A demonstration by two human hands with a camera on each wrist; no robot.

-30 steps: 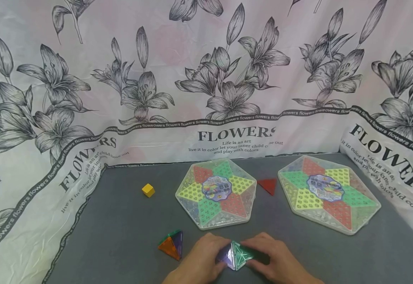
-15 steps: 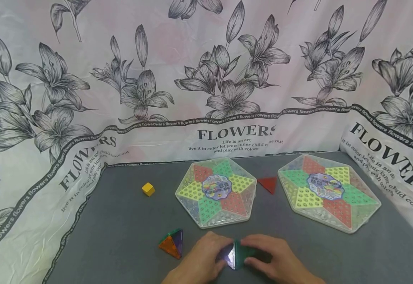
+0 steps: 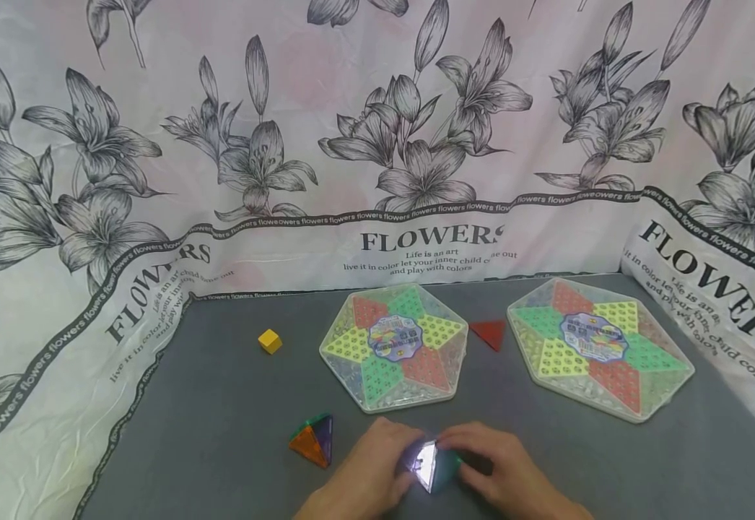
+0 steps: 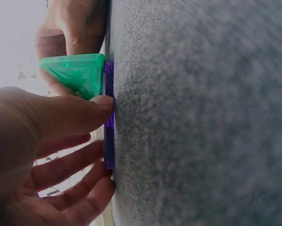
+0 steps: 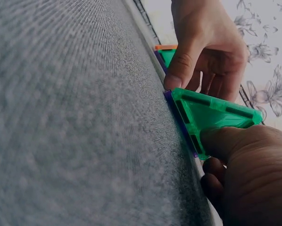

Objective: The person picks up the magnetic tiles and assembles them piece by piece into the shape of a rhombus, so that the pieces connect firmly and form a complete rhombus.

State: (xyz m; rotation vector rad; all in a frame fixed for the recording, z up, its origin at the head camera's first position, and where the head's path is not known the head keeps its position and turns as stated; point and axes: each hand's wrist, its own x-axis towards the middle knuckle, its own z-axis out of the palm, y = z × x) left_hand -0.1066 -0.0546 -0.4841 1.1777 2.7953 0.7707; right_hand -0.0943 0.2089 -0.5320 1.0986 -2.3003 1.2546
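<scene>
In the left wrist view, my left hand [image 3: 377, 462] pinches a purple magnetic tile [image 4: 109, 146] lying flat on the grey table, thumb on one edge and fingers at the other. My right hand [image 3: 501, 458] grips a translucent green triangular magnetic tile [image 5: 221, 110], which stands tilted up from the purple one, its lower edge right at it. Seen from the head, strong glare whitens the surface between both hands, and the fingers partly cover the tiles. Left of the hands sits a small built shape of orange, green and purple magnetic tiles [image 3: 312, 442].
Two hexagonal Chinese checkers boxes [image 3: 393, 390] [image 3: 549, 361] lie beyond the hands, with a red triangular tile [image 3: 490, 334] between them. A yellow cube [image 3: 270, 341] is at the far left. Flower-printed cloth [image 3: 273, 260] hangs along the table's back and sides.
The green tile has turned between the hands, so its star-patterned face no longer shows from the head. White glare beside it has grown. Both hands stay nearly in place.
</scene>
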